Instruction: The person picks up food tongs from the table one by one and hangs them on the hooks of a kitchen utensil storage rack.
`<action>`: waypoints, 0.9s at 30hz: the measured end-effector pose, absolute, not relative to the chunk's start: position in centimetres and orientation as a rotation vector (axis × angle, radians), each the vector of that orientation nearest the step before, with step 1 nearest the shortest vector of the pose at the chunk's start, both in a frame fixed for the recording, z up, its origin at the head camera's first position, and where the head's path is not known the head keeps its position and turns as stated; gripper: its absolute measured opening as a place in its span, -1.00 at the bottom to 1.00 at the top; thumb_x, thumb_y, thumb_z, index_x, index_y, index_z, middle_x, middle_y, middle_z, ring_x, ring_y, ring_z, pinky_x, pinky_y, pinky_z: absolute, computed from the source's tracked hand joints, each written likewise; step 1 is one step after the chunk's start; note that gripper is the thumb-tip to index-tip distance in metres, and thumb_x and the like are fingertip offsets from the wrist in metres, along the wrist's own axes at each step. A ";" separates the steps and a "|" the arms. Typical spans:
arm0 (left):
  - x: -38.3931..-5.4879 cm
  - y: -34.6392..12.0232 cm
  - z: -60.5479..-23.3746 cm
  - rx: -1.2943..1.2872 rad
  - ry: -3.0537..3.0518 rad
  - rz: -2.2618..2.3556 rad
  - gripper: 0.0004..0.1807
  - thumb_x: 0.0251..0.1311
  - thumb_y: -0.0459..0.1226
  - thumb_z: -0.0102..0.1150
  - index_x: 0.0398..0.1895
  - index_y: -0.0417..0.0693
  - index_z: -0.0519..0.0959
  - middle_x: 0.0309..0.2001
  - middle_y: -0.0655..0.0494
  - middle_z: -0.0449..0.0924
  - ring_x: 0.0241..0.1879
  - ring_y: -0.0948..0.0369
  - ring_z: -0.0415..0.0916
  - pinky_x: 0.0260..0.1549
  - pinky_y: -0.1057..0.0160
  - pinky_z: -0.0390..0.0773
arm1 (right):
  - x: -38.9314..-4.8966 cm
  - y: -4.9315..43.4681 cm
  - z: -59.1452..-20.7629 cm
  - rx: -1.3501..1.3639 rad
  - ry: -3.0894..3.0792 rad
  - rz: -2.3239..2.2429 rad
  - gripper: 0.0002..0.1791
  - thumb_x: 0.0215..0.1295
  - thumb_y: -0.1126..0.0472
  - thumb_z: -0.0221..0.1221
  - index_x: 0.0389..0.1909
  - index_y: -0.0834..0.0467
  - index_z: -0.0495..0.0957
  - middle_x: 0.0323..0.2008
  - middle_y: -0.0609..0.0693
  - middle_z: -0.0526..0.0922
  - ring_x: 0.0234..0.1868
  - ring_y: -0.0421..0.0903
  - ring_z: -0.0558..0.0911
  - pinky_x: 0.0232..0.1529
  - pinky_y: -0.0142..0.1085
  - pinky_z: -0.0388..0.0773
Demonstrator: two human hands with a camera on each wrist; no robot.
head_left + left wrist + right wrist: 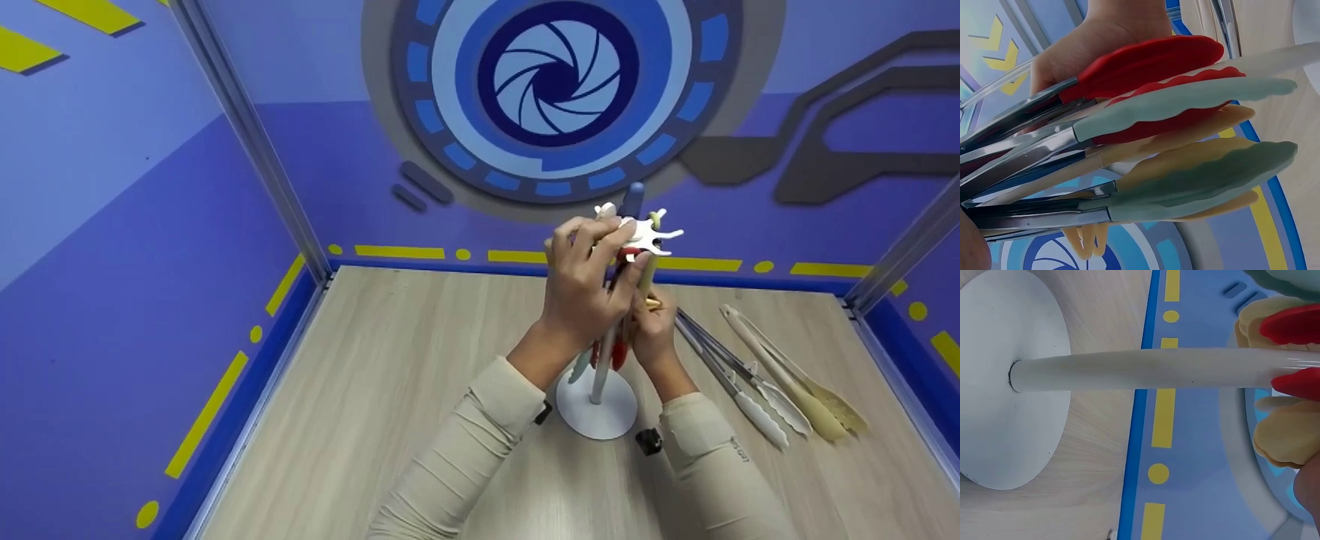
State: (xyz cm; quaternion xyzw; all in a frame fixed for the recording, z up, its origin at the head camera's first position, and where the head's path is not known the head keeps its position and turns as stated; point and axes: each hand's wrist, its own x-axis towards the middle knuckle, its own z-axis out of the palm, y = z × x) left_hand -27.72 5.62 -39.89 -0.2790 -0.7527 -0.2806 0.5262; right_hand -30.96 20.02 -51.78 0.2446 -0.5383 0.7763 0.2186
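Note:
A white rack stand with a round base (577,416) holds several hanging tongs on its hooked top (646,235). My left hand (579,281) grips that top, its fingers over the hooks and thumb below. Lower on the right side, my right hand (655,328) holds a pair of beige tongs (647,276) by the upper part. Tongs with red tips (1145,66) and mint-green tips (1185,101) hang around the pole (1129,370), tips down. More beige tips (1286,433) show beside the red ones in the right wrist view. A blue handle end (634,196) rises behind the hooks.
To the right on the wooden table (360,420) lie metal tongs with white tips (759,420) and cream-coloured tongs with broad heads (817,412). Blue printed walls (480,135) with metal corner posts (251,124) enclose the table's back and sides.

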 end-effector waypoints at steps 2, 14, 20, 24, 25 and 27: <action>-27.8 5.7 -39.9 -0.663 -1.801 -0.666 -0.59 0.41 0.03 0.32 0.15 0.01 0.73 0.17 0.06 0.68 0.26 0.13 0.39 0.19 0.17 0.42 | -31.0 20.1 -51.8 0.677 -1.492 2.140 -0.76 0.48 0.02 0.31 -0.37 0.03 0.67 -0.58 -0.29 0.59 -0.59 -0.41 0.49 -0.59 -0.54 0.36; -27.7 5.8 -40.0 -0.643 -1.770 -0.690 -0.61 0.39 0.02 0.33 0.12 0.02 0.75 0.13 0.10 0.70 0.22 0.14 0.42 0.14 0.17 0.44 | -30.5 20.0 -51.7 0.648 -1.503 2.152 -0.80 0.49 0.04 0.31 -0.32 0.05 0.68 -0.56 -0.25 0.59 -0.56 -0.39 0.50 -0.55 -0.52 0.40; -27.8 6.1 -40.0 -0.640 -1.761 -0.701 -0.63 0.38 0.00 0.34 0.11 0.03 0.75 0.12 0.10 0.71 0.22 0.13 0.42 0.15 0.17 0.43 | -30.4 20.7 -51.8 0.650 -1.579 2.147 -0.72 0.52 0.01 0.28 -0.43 0.00 0.59 -0.65 -0.31 0.52 -0.68 -0.42 0.44 -0.67 -0.52 0.30; -27.7 6.1 -40.0 -0.639 -1.757 -0.699 -0.63 0.37 0.00 0.34 0.10 0.02 0.75 0.11 0.09 0.71 0.22 0.12 0.41 0.14 0.15 0.43 | -30.2 21.4 -51.7 0.665 -1.686 2.117 -0.64 0.56 0.00 0.23 -0.50 -0.01 0.50 -0.72 -0.33 0.46 -0.75 -0.43 0.39 -0.75 -0.47 0.24; -27.8 6.2 -40.0 -0.635 -1.758 -0.698 -0.63 0.37 0.00 0.34 0.09 0.02 0.75 0.11 0.09 0.71 0.22 0.12 0.41 0.13 0.15 0.44 | -30.2 21.5 -51.6 0.665 -1.709 2.114 -0.63 0.56 -0.01 0.23 -0.50 0.00 0.49 -0.71 -0.32 0.46 -0.74 -0.43 0.39 -0.74 -0.47 0.24; -27.8 6.2 -39.9 -0.628 -1.763 -0.701 -0.63 0.38 0.00 0.34 0.09 0.02 0.75 0.12 0.09 0.71 0.22 0.12 0.41 0.14 0.15 0.43 | -30.3 21.8 -51.5 0.663 -1.745 2.114 -0.63 0.55 -0.02 0.24 -0.50 0.00 0.48 -0.69 -0.32 0.46 -0.72 -0.43 0.39 -0.72 -0.48 0.26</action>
